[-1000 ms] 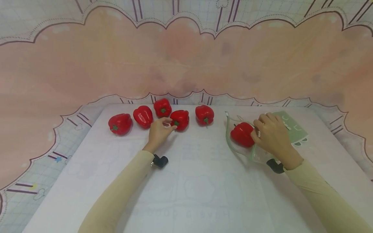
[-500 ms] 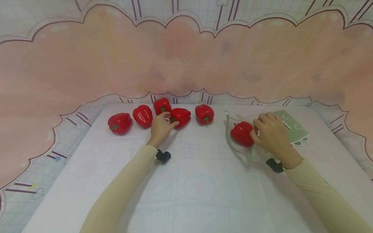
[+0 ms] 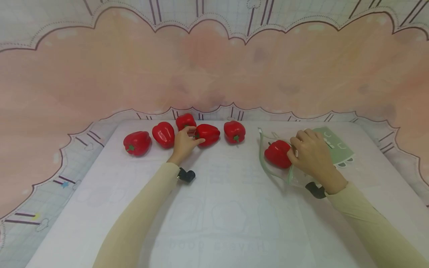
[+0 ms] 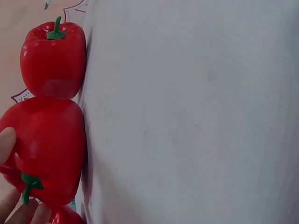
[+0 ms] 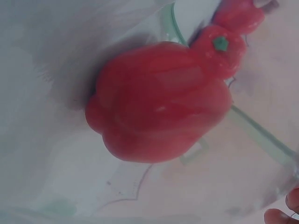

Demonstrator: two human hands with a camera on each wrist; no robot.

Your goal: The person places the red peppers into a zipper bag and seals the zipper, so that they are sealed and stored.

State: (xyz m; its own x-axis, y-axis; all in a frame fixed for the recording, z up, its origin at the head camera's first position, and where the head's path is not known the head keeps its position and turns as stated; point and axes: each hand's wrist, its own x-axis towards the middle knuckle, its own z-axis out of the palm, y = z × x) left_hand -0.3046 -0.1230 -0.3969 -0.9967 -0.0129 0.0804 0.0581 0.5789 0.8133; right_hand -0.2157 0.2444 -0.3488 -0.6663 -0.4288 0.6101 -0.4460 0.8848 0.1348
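Your left hand (image 3: 183, 146) reaches toward the far side of the desk (image 3: 207, 208), thumb and fingers parted around the stem end of a glossy red bell pepper with a green stem (image 3: 207, 135), which they pinch. Your right hand (image 3: 311, 154) is curled over, its fingertips gripping the upper edge of a clear plastic bag with pale green trim (image 3: 298, 178). A second red bell pepper (image 3: 278, 153) lies within that bag, its mouth toward the left. Behind the right hand shows a green panel with white markings (image 3: 339, 148).

To the left of your left hand are three more red peppers, one of them (image 3: 186, 121) close behind its fingers; another (image 3: 234, 132) sits just right of the held one. All stand near the desk's far edge, against a peach patterned backdrop (image 3: 214, 67). White desk stretches between your forearms, and a gap separates the rightmost loose pepper from the bag.

The left wrist view shows the held pepper's stem plainly beside your fingers; the head view mostly hides it.
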